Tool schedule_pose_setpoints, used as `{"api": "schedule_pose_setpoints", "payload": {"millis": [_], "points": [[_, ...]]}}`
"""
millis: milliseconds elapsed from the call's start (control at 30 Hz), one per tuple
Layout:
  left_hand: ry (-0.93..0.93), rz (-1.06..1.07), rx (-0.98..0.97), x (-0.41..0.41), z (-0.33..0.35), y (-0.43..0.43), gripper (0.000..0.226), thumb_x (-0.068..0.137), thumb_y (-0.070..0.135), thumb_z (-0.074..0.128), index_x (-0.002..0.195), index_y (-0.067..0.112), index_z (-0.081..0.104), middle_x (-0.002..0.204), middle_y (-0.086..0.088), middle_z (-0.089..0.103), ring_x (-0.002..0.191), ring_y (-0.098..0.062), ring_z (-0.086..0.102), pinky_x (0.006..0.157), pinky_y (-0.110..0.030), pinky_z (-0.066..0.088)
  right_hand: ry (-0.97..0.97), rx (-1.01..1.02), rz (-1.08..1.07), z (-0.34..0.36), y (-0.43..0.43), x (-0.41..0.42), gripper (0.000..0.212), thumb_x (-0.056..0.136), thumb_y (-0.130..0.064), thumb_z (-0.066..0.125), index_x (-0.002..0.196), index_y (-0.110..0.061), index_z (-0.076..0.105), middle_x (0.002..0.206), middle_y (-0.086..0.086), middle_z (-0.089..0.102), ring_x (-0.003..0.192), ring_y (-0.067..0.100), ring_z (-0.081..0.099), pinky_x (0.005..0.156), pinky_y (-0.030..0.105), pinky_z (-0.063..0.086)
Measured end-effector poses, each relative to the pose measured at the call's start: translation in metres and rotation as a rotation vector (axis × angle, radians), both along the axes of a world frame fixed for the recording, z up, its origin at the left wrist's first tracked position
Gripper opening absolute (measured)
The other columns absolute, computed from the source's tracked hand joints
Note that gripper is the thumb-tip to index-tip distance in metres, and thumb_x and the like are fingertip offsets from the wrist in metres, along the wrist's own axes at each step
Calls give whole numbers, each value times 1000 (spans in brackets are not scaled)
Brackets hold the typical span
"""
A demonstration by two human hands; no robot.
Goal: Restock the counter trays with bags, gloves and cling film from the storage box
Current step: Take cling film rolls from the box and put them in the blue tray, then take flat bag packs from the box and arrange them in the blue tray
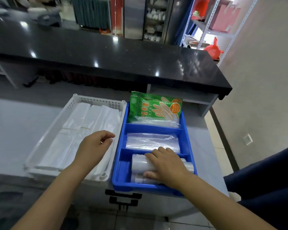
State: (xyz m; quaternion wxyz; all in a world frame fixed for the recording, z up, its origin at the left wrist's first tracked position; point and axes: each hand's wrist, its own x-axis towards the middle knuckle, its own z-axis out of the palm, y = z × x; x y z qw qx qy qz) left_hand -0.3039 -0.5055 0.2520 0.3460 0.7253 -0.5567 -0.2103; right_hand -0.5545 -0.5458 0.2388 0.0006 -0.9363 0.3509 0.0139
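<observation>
Two trays stand side by side, touching, on the grey lid of a box with a black latch at its front. The white tray on the left holds white bags laid flat in what look like three rows. The blue tray on the right has three compartments. The far one holds green glove packs leaning upright; two seem to overlap, though the count is unsure. The middle one holds one flat stack of clear bags. The near one holds two rolls of cling film lying on their sides, one behind the other. The right hand lies on the far roll, fingers curved over its top and thumb down on its near side against the second roll, so it clasps that roll. The left hand hangs over the right edge of the white tray, fingers loosely curled, thumb close to the forefinger, with nothing seen in its grasp. One long black counter runs behind the trays.
</observation>
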Motion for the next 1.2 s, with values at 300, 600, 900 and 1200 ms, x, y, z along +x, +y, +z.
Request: {"api": "schedule_pose_setpoints", "payload": {"millis": [300, 600, 900, 1200], "points": [[-209, 234, 88, 18, 19, 70, 15, 88, 32, 54, 98, 38, 64, 87, 21, 61, 77, 1, 55, 60, -12, 34, -170, 28, 171, 31, -14, 52, 35, 92, -42, 46, 120, -22, 54, 114, 1, 64, 104, 22, 56, 82, 36, 46], [-267, 619, 151, 70, 29, 214, 13, 87, 23, 59, 94, 28, 70, 96, 8, 70, 84, -12, 58, 64, -27, 42, -149, 9, 521, 32, 37, 164, 32, 95, -35, 39, 109, -17, 61, 103, 5, 65, 96, 25, 56, 78, 40, 47], [-107, 932, 174, 150, 12, 365, 12, 85, 18, 63, 92, 23, 71, 89, 7, 68, 71, -5, 53, 59, -17, 37, -124, 53, 798, 16, 142, 278, 30, 92, -28, 40, 94, -13, 65, 89, 7, 65, 83, 28, 59, 64, 36, 44], [-41, 1029, 302, 247, -34, 481, 14, 85, 22, 61, 95, 26, 70, 95, 6, 70, 76, -10, 56, 65, -25, 39, -44, 142, 857, -36, 255, 393, 25, 90, -24, 43, 79, -12, 62, 82, 8, 65, 75, 29, 59, 59, 35, 42]]}}
